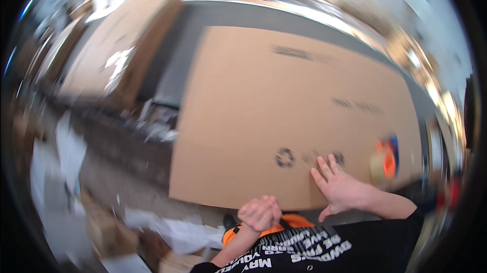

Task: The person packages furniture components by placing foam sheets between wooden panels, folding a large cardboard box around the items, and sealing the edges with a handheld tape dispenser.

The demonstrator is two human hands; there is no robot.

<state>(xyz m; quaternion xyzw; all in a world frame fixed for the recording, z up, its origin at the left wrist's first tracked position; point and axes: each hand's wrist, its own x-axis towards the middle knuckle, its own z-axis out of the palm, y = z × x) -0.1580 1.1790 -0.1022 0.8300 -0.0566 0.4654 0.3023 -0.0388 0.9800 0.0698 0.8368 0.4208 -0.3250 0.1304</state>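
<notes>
A large flat sheet of brown cardboard [284, 116] lies across a grey worktable [177, 65], with dark printed marks on it. My right hand [341, 187] rests flat on the cardboard near its front edge, fingers spread. My left hand [260, 213] hangs just in front of that edge, below table level, with the fingers curled into a loose fist and nothing seen in it. The whole picture is blurred by motion.
An orange and blue tape dispenser [386, 157] sits on the cardboard's right end. Another big cardboard piece [116, 45] lies at the far left. Paper scraps and cardboard bits [167, 230] litter the floor at lower left.
</notes>
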